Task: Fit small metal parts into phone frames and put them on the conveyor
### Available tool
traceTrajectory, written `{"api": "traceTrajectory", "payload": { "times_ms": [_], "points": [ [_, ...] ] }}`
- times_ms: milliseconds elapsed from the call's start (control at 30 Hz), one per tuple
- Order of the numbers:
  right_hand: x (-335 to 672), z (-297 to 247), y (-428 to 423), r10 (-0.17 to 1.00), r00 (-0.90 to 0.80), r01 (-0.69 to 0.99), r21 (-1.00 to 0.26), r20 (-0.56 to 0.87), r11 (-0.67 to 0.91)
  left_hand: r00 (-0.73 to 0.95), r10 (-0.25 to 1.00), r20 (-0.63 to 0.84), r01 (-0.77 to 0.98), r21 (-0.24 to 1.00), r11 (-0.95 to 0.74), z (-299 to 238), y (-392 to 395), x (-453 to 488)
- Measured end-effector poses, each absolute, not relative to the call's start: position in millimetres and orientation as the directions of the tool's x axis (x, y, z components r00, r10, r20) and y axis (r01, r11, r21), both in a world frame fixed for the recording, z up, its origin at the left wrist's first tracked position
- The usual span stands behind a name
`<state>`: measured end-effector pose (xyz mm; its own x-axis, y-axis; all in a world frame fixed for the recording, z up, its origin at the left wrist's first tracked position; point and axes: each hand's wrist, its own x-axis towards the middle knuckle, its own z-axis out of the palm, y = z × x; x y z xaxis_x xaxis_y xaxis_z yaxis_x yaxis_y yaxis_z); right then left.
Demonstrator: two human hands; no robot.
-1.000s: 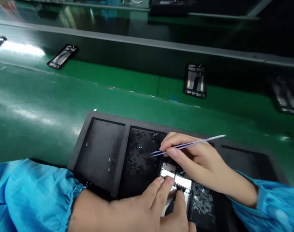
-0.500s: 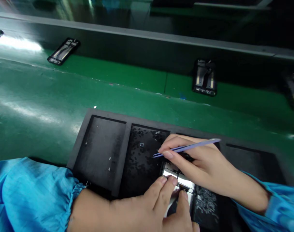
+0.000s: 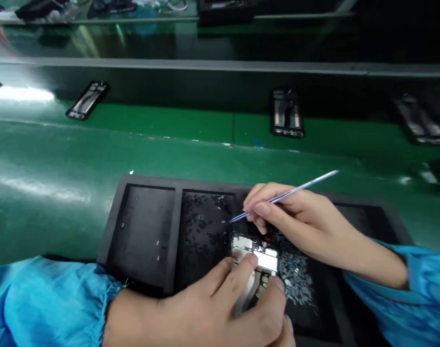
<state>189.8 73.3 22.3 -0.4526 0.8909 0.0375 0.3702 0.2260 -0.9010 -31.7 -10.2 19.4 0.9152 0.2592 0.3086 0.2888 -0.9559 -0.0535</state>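
Observation:
My left hand (image 3: 237, 303) grips an opened phone (image 3: 266, 260) whose top end shows silver shield plates and small boards; the hand covers its lower part. My right hand (image 3: 299, 226) pinches slim purple tweezers (image 3: 310, 184) between thumb and fingers, above the phone's top end. Their tips point left over a compartment of a black tray (image 3: 178, 217), with a tiny pale bit close by; whether it is held I cannot tell. Small black pieces (image 3: 196, 241) are scattered in that compartment. Right of the phone lies a heap of tiny silvery parts (image 3: 297, 284).
The left compartment (image 3: 143, 250) has a few tiny bits. Behind the tray runs a green surface (image 3: 78, 159). Along its back lie opened phones, one at left (image 3: 87, 100), one near the middle (image 3: 287, 113) and one at right (image 3: 420, 120). A grey ledge (image 3: 191, 64) stands behind.
My right hand has moved up off the phone, exposing its top end and the silvery heap. The tweezers' arms look closer together and tilt more steeply. The whole view has also shifted.

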Motion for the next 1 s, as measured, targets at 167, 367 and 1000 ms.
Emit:
{"api": "traceTrajectory", "payload": {
  "times_ms": [167, 367, 1000],
  "points": [
    [201, 32, 70, 0.867, -0.499, 0.381, -0.898, 0.002, 0.221, 0.723, 0.611, 0.322, 0.420, 0.498, -0.759, 28, 23, -28],
    [198, 28, 66, 0.892, -0.416, 0.422, -0.831, 0.177, 0.361, 0.618, 0.759, 0.203, 0.554, 0.573, -0.604, 20, 56, -24],
    [187, 27, 60, 0.946, -0.235, 0.514, -0.797, 0.224, 0.317, 0.861, 0.339, 0.378, 0.394, -0.077, -0.916, 20, 45, -26]
  ]
}}
